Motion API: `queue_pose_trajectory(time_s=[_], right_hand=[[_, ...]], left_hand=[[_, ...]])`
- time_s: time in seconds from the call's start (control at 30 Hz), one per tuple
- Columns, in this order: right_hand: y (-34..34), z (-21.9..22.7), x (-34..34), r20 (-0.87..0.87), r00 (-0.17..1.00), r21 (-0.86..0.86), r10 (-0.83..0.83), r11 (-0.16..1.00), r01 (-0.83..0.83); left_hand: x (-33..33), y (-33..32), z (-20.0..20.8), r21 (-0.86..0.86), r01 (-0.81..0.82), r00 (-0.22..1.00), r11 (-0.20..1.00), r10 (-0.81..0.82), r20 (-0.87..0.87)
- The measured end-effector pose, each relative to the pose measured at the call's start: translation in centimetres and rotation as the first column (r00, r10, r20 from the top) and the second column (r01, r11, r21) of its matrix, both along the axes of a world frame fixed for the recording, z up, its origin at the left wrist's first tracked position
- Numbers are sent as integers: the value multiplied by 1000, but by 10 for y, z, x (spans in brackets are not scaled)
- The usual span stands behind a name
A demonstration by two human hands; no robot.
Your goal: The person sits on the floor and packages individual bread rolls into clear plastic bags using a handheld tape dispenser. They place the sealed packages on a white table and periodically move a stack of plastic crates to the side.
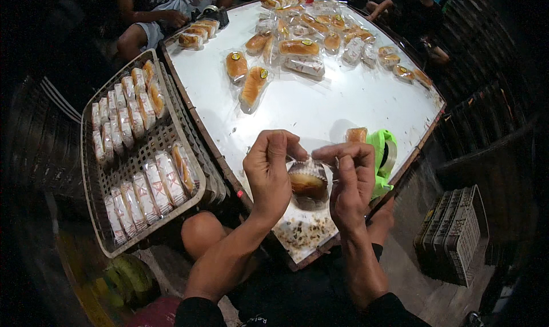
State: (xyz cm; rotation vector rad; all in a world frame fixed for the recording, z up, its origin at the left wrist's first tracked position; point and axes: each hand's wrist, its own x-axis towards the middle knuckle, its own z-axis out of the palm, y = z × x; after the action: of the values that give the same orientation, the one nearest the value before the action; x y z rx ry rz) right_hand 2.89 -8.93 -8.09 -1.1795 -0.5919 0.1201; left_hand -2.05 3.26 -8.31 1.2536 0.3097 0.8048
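Near the front corner of the white table, a brown bun [309,185] in a clear plastic bag hangs between my hands. My left hand [270,170] pinches the gathered mouth of the bag from one side, thumb and fingers closed. From the other side my right hand [351,181] pinches the same plastic with bent fingers. Just to the right of that hand stands a bright green tape dispenser [384,160]. Another small bun [356,135] lies behind my right hand, partly hidden.
A plastic crate [201,196] on the left holds rows of wrapped breads. More bagged breads [301,47] crowd the far half of the white table [320,107]. Crumbs [303,232] cover the near corner. Stacked crates [452,235] stand at right. Other people [166,12] sit across the table.
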Motion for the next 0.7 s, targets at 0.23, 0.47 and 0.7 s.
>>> queue_pose_trajectory(time_s=[0.23,0.47,0.7], right_hand=[[-11,7,-12,146,988,38,-50,998,45],[-15,10,-6,31,994,154,-101,984,95],[-22,6,15,126,957,44,-261,965,257]], left_hand=[[-1,-17,-1,124,41,999,991,-38,-26],[7,-13,9,-91,357,882,930,-368,-295],[5,-52,-10,484,125,992,866,-122,-36]])
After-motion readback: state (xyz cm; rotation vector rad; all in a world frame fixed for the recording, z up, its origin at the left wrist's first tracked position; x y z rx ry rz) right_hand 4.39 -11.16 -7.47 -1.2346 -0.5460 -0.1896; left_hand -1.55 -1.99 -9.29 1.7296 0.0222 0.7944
